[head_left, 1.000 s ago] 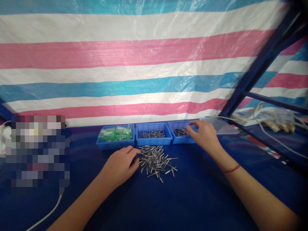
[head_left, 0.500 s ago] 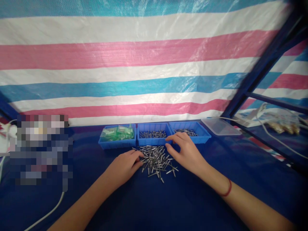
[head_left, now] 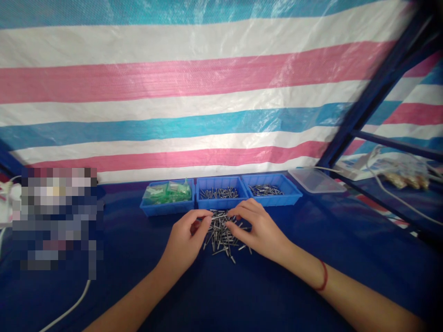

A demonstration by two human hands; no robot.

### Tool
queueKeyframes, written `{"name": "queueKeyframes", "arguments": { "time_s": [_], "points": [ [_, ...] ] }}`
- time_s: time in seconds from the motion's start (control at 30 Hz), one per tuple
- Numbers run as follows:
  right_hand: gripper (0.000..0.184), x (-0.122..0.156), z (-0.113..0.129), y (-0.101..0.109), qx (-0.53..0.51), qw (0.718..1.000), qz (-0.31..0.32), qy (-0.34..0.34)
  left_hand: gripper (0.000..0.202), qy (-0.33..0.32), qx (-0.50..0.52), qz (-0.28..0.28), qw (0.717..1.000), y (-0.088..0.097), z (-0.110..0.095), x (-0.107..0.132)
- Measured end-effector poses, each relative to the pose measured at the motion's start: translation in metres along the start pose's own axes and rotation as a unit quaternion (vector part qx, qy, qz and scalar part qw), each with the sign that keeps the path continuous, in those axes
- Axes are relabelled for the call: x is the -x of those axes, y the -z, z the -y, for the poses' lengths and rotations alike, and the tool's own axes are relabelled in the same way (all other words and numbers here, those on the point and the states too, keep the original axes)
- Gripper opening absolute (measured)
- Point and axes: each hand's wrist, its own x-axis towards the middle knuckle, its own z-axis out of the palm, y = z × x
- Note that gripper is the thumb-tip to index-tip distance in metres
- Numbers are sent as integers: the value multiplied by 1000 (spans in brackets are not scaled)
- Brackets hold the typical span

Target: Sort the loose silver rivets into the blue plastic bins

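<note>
A loose pile of silver blind rivets (head_left: 221,237) lies on the dark blue tabletop between my hands. At its left edge, my left hand (head_left: 187,235) has thumb and forefinger pinched together on what looks like one rivet, its silver shank pointing right. My right hand (head_left: 259,226) reaches over the pile's right side, thumb and forefinger apart and curved, with no rivet visible between them. Behind the pile, the middle blue bin (head_left: 221,204) and the right blue bin (head_left: 277,200) contain more rivets.
A left blue bin (head_left: 168,210) holds green-tinted plastic bags (head_left: 169,191). A clear plastic lid (head_left: 316,180) lies to the right of the bins. A white cable (head_left: 74,302) crosses the table at left, by a blurred-out area. Striped sheeting (head_left: 194,87) hangs behind.
My right hand has come down and left from the front of the bins to the pile. My left hand has shifted slightly right, its thumb and forefinger now pinched at the pile.
</note>
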Motion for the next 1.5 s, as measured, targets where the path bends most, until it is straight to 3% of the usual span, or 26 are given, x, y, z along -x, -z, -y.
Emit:
{"name": "queueKeyframes", "arguments": {
  "time_s": [0.17, 0.33, 0.47, 0.93, 1.5],
  "points": [
    [14, 3, 11, -5, -160, 986, -14, -40, 20, 39, 109, 30, 993, -17, -3, 9],
    [13, 6, 11, -8, -228, 968, -52, -91, 17, 3, 104, 41, 994, -18, 0, 14],
    [16, 7, 10, -9, -260, 957, -47, -119, 16, -3, 111, 33, 993, -17, 2, 14],
    [19, 6, 15, -8, -253, 961, -42, -108, 28, 25, 75, 109, 991, -14, -7, 13],
    [12, 4, 14, -8, -210, 975, -12, -72, 19, 21, 71, 26, 997, -13, -3, 12]
  ]
}}
